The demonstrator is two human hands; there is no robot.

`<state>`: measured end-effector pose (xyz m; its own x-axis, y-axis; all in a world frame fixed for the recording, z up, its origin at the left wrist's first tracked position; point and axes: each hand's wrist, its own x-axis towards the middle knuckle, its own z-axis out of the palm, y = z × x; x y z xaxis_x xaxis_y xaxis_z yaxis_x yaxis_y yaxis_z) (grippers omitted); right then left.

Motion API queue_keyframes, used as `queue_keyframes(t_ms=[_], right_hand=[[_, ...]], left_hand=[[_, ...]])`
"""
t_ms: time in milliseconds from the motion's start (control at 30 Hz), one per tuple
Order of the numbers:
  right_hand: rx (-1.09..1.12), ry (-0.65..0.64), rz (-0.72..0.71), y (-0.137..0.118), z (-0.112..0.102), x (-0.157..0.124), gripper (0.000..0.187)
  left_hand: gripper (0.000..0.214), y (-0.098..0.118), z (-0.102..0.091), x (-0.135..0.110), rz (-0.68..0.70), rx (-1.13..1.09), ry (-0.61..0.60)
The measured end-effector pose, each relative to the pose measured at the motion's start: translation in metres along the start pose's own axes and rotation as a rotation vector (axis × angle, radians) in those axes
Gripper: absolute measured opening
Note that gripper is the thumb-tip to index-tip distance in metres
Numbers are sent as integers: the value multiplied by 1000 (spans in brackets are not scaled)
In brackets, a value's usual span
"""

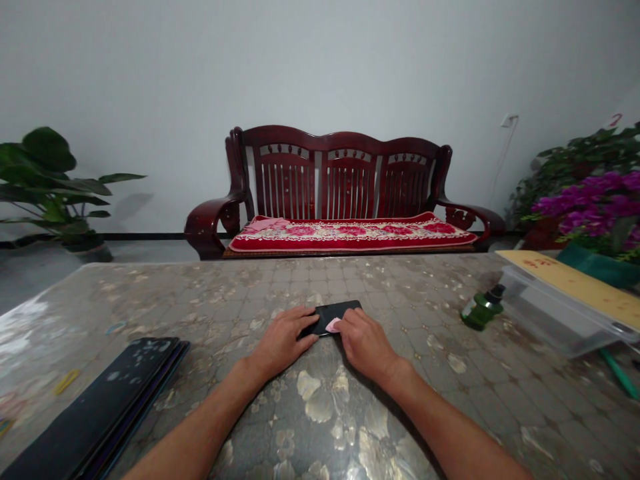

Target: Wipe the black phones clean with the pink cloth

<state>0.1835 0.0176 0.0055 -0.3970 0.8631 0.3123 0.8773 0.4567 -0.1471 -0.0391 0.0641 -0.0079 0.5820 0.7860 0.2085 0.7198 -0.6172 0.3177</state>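
Observation:
A black smartphone (pixel 336 311) lies flat on the patterned table, its glossy face up. My left hand (pixel 284 339) grips its left end, with the thumb along the near edge and the fingers over the far side. My right hand (pixel 365 341) is closed around a small pink cloth (pixel 333 325) and presses it against the phone's face near the right end. Only a corner of the cloth shows; the rest is hidden by my fingers.
A large dark folder-like case (pixel 100 407) lies at left, near a yellow band (pixel 66 381). To the right stand a green spray bottle (pixel 482 308) and a clear plastic box (pixel 545 317) under a yellow board (pixel 575 283). Beyond the table is a wooden bench (pixel 345 143).

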Motion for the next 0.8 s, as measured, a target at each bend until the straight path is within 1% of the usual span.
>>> queue_keyframes(t_ms=[67, 167, 233, 300, 433, 500, 700, 800], right_hand=[[-7, 11, 47, 5, -2, 0, 28], [-32, 26, 162, 18, -5, 2, 28], [-47, 32, 203, 21, -5, 2, 28], [-40, 34, 191, 17, -4, 1, 29], [8, 7, 41, 0, 0, -2, 30], [17, 7, 10, -2, 0, -2, 30], [-4, 45, 165, 20, -4, 0, 28], [-13, 47, 156, 18, -3, 0, 28]], left_hand=[[41, 1, 0, 0, 1, 5, 7], [40, 4, -1, 0, -11, 16, 14], [40, 7, -2, 0, -30, 22, 14], [40, 9, -2, 0, -45, 22, 15], [39, 12, -3, 0, -51, 18, 30], [39, 12, -2, -1, -49, 20, 38], [38, 8, 1, -3, -24, 46, 59], [38, 7, 2, -3, -13, 48, 68]])
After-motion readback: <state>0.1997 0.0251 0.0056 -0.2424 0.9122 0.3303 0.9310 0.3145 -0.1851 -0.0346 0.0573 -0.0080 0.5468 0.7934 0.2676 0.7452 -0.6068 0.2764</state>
